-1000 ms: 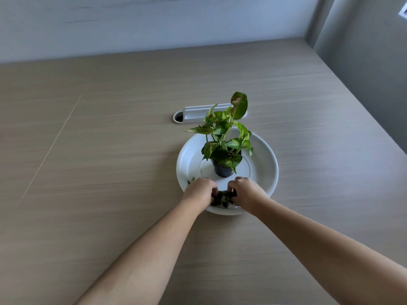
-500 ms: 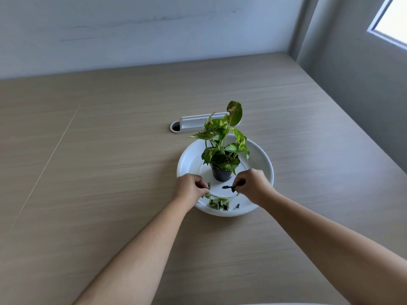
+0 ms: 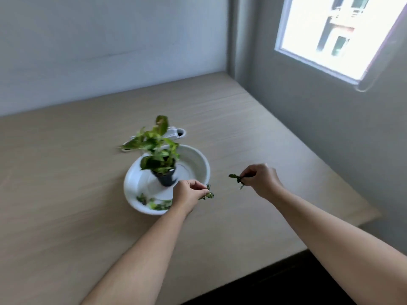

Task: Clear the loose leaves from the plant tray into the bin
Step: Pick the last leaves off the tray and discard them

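A small clump of leaves [image 3: 208,194] is pinched in the grip of the left hand [image 3: 189,193], which is held at the near right rim of the tray [image 3: 199,160]. A darker sprig [image 3: 236,179] is pinched in the grip of the right hand [image 3: 261,179], held over bare bench [image 3: 66,194] well to the right of the tray and clear of it. More loose bits [image 3: 154,202] are seen lying on the tray floor, to the left of the left grip and near the front rim, so the clearing is judged only partly done. The potted plant [image 3: 159,155] is left standing upright in the tray, beyond the left grip. No bin is seen anywhere in view, so nothing can be counted as delivered. What is left, by this reading: both pinched lots are to be carried to the bin, wherever it stands, and dropped, and the remaining scraps are then to be gathered from the tray. The view is motion-blurred, so the number of scraps cannot be told.
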